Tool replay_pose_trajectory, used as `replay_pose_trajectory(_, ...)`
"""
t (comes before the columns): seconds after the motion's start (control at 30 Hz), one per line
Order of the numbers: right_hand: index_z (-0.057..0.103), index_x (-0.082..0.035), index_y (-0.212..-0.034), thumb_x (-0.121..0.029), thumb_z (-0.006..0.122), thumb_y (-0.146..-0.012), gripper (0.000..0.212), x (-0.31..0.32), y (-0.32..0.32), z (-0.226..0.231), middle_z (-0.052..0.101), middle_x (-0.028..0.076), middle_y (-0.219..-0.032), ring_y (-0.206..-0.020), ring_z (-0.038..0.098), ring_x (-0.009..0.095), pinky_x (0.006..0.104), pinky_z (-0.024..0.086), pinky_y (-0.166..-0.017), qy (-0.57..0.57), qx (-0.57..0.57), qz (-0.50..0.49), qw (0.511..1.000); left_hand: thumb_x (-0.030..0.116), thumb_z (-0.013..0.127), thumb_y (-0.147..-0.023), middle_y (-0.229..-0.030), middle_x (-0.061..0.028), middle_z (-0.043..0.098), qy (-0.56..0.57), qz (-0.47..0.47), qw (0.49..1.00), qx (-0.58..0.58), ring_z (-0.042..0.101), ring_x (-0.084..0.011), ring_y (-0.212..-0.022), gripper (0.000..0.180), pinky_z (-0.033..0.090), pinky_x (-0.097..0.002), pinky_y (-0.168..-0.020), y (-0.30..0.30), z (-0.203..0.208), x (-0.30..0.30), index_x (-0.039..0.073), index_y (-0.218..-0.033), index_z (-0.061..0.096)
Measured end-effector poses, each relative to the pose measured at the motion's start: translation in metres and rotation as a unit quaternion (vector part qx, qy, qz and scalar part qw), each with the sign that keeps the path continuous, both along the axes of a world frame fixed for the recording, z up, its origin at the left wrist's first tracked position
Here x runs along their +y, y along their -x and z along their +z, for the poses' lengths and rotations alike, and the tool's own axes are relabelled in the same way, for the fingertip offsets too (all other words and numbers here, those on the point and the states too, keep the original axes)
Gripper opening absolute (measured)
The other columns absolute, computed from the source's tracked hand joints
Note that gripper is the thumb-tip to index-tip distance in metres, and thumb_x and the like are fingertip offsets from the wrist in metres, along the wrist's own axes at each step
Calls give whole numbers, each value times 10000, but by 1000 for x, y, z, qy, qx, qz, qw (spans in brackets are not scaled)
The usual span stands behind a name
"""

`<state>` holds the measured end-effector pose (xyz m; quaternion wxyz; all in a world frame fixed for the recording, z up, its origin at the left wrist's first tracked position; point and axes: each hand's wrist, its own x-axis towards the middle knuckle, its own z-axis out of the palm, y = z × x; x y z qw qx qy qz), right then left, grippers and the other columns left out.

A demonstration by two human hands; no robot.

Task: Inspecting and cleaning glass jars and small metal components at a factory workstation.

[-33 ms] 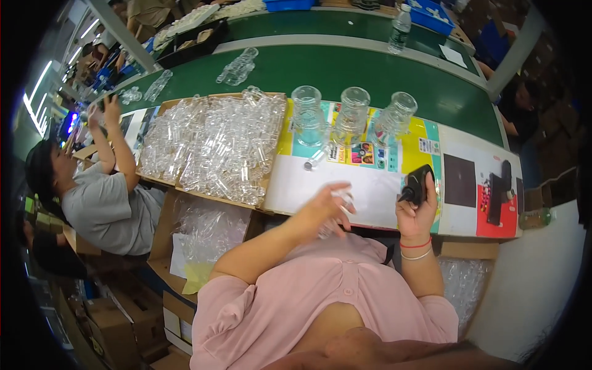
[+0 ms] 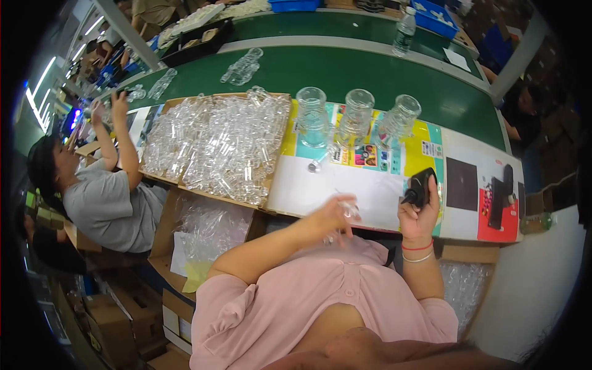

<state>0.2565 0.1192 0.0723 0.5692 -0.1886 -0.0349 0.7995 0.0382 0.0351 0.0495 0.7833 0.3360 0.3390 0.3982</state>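
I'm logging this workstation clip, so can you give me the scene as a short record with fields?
left hand: holds a small clear plastic piece above the table's near edge
right hand: grips a small black device, raised upright
ahead: three clear jars in a row on a colourful sheet
left of the jars: cardboard tray heaped with clear plastic parts
beyond: green conveyor belt
far left: another person, grey shirt, arms raised

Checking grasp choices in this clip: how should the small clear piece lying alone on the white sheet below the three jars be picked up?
Probably across its slim stem, coming straight down from above. The small clear piece lies flat on the white sheet, with bare sheet on either side, below the three jars. Its rounded end looks harder to pinch. The left hand is nearer than the right hand.
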Motion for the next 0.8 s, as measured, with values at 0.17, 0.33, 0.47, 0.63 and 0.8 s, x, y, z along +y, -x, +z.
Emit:
replay_pose_trajectory(0.17,549,-67,-936,-261,517,-885,203,0,-5,-6,577,46,-777,-358,339,35,128,258,-290,-17,-4,-9,1000,86,499,-880,-1297,-108,383,-35,-149,988,26,530,-193,-990,582,509,-314,-747,3,-43,-21,64,-1384,208)
replay_pose_trajectory(0.33,547,-66,-941,-256,515,-886,199,1,-1,-8,574,55,-793,-362,341,37,131,269,-291,-8,-17,-21,1000,44,413,-905,-1339,-106,349,-64,87,988,110,514,-199,-1074,504,527,-289,-702,14,-12,-15,42,-1377,236)
replay_pose_trajectory(0.47,551,-66,-949,-248,513,-888,196,1,2,-9,572,59,-801,-369,350,43,137,282,-295,-6,-13,-12,1000,74,493,-887,-1173,-89,497,11,151,974,169,566,-156,-951,388,520,-242,-568,23,6,-3,36,-1269,440)
replay_pose_trajectory(0.63,552,-54,-968,-238,519,-885,205,1,-4,-16,590,89,-812,-378,366,48,139,292,-296,-23,-2,-12,1000,92,531,-878,-1109,-99,540,-26,156,974,161,585,-160,-912,353,516,-260,-675,15,-21,3,30,-1223,487)
replay_pose_trajectory(0.8,555,-50,-975,-242,521,-883,216,1,-2,-11,597,80,-808,-374,364,48,137,296,-296,-21,0,-15,1000,155,471,-922,-1120,-118,549,-72,150,982,92,612,-163,-860,304,520,-284,-732,2,-19,10,-8,-1177,495)
